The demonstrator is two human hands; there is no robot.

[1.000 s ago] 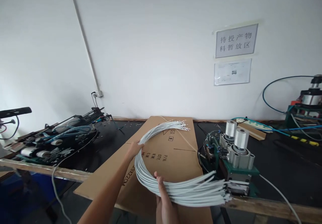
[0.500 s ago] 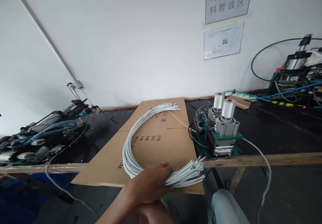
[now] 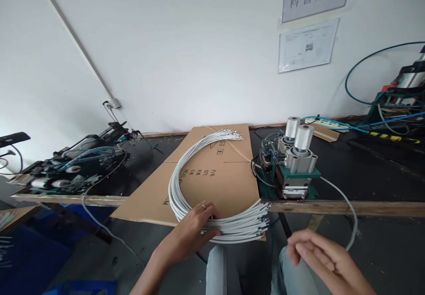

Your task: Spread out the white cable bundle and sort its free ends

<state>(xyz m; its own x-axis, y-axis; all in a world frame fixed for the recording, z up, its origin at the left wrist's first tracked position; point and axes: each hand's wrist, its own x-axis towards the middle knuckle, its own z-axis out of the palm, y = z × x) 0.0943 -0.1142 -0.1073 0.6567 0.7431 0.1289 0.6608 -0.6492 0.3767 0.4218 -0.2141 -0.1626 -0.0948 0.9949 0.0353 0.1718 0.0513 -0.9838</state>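
A curved bundle of white wires [image 3: 181, 171] lies on a flat sheet of brown cardboard [image 3: 229, 184] on the bench. My left hand [image 3: 194, 228] grips the bundle near its lower end, fingers over the wires, a ring on one finger. The bundle's cut ends [image 3: 262, 217] point right, toward the green pneumatic machine [image 3: 290, 166]. The far ends with small terminals [image 3: 229, 132] rest at the back of the cardboard. My right hand [image 3: 320, 257] hovers low at the right, over my knee, holding nothing, fingers loosely curled.
A black bench with a wooden front edge [image 3: 348, 206] carries the machine with two silver cylinders. Another machine with blue hoses [image 3: 76, 164] stands at the left. More equipment and blue tubing [image 3: 395, 105] are at the right. Paper signs [image 3: 308, 43] hang on the wall. A blue bin [image 3: 20, 259] sits on the floor at the lower left.
My left hand moved from the bundle's upper left curve down to its lower end. My right hand let go of the wires and drew back to the right. The view tilted down.
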